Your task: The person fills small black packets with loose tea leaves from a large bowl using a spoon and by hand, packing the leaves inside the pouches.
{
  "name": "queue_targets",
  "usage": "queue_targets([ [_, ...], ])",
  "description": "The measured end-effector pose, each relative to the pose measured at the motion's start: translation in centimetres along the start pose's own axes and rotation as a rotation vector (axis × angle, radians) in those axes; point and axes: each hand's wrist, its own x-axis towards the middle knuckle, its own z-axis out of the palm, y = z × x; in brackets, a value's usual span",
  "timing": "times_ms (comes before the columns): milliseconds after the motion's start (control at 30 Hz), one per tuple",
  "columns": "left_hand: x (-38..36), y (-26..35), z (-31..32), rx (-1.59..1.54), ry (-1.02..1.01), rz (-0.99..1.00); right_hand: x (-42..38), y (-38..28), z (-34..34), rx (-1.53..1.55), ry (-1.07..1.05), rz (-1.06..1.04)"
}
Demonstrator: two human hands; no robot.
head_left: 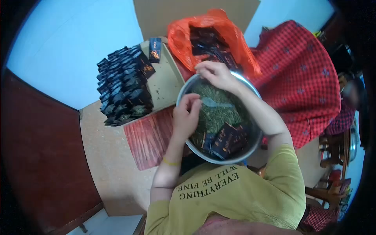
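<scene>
My left hand (187, 113) is over the left rim of a metal bowl (222, 161), fingers curled in toward the thumb. My right hand (216, 75) is above the bowl's far rim, its fingers pinched together. Anything between the fingers of either hand is too small to tell. Dried green shredded leaves (219, 119) fill the bowl. A pale translucent spoon (217, 103) lies on them, close to my left fingertips. Several dark printed packets (229, 141) rest in the bowl's near part.
Rows of dark packets (123, 84) stand in a shallow tray (172, 84) at left, with one packet (155, 50) lying flat. Behind the bowl, an orange plastic bag (243, 49) holds more packets. Red checked cloth (301, 82) covers something at right. A person (348, 105) is partly visible far right.
</scene>
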Motion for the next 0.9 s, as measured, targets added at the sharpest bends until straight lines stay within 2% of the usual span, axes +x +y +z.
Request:
queue_targets([
  [67, 1.6, 2.7, -2.4, -0.297, -0.005, -0.027, -1.5, 0.5, -1.1, 0.156, 0.033, 0.123],
  [100, 0.4, 2.6, 1.6, -0.436, -0.021, -0.058, -6.2, 2.8, -4.3, 0.132, 0.022, 0.126],
  [200, 4.1, 4.3, -1.4, -0.314, 0.030, 0.065, -9.6, 4.1, -5.1, 0.161, 0.134, 0.176],
  [267, 8.0, 5.5, -3.4, 0.029, 0.092, 0.190, -11.6, 5.0, -5.1, 0.208, 0.230, 0.209],
  [333, 13.3, 4.4, -5.4, 0.504, 0.138, 0.246, -12.9, 4.9, -5.2, 0.207, 0.234, 0.223],
  [367, 15.5, 3.8, -6.3, 0.511, 0.150, 0.254, -13.4, 5.0, -5.2, 0.206, 0.245, 0.252],
  [433, 19.2, 3.1, -7.5, 0.999, 0.054, 0.117, -13.6, 3.7, -5.6, 0.168, 0.266, 0.226],
  [467, 20.6, 3.1, -7.5, 1.011, 0.066, 0.127, -13.7, 3.8, -5.7, 0.147, 0.279, 0.213],
  [533, 23.2, 2.8, -7.5, 1.291, 0.085, -0.070, -13.8, 3.5, -6.0, 0.126, 0.291, 0.173],
  [600, 25.7, 1.0, -8.0, 1.375, 0.059, -0.069, -13.8, 3.0, -6.4, 0.100, 0.299, 0.159],
  [700, 27.7, -1.0, -7.7, 1.480, 0.048, 0.046, -13.9, 2.2, -6.8, 0.070, 0.270, 0.155],
  [767, 28.5, -2.0, -7.6, 1.493, -0.012, 0.061, -13.9, 2.1, -6.7, 0.076, 0.261, 0.177],
  [867, 29.0, -3.2, -8.0, 1.720, -0.150, 0.219, -13.7, 2.1, -6.8, 0.031, 0.209, 0.154],
  [900, 29.4, -3.9, -8.5, 1.719, -0.150, 0.213, -13.6, 2.2, -6.7, 0.031, 0.204, 0.154],
])
